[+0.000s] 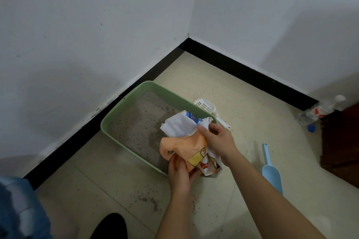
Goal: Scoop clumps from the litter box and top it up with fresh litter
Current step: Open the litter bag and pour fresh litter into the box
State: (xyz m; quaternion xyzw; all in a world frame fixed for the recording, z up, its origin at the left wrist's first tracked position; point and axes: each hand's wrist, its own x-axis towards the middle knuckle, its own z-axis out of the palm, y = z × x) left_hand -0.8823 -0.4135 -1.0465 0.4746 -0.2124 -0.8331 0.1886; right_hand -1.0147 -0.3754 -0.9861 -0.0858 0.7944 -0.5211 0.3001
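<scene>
A green litter box [124, 103] sits on the floor against the left wall, filled with grey litter [139, 122]. Over its near right corner I hold an orange and white litter bag [186, 141], crumpled and tilted toward the box. My left hand [180, 172] grips the bag's lower end. My right hand [217, 137] pinches its white upper part near the opening. A white slotted scoop [206, 105] lies on the floor behind the box's right rim. A blue scoop [271, 170] lies on the floor to the right of my right forearm.
White walls with a black baseboard [242, 68] meet in a corner behind the box. A clear plastic bottle [320, 111] and a blue cap [311, 128] lie at the right by dark wooden furniture [342, 145]. Litter grains are scattered on the tiles. My dark shoe [110, 227] is at the bottom.
</scene>
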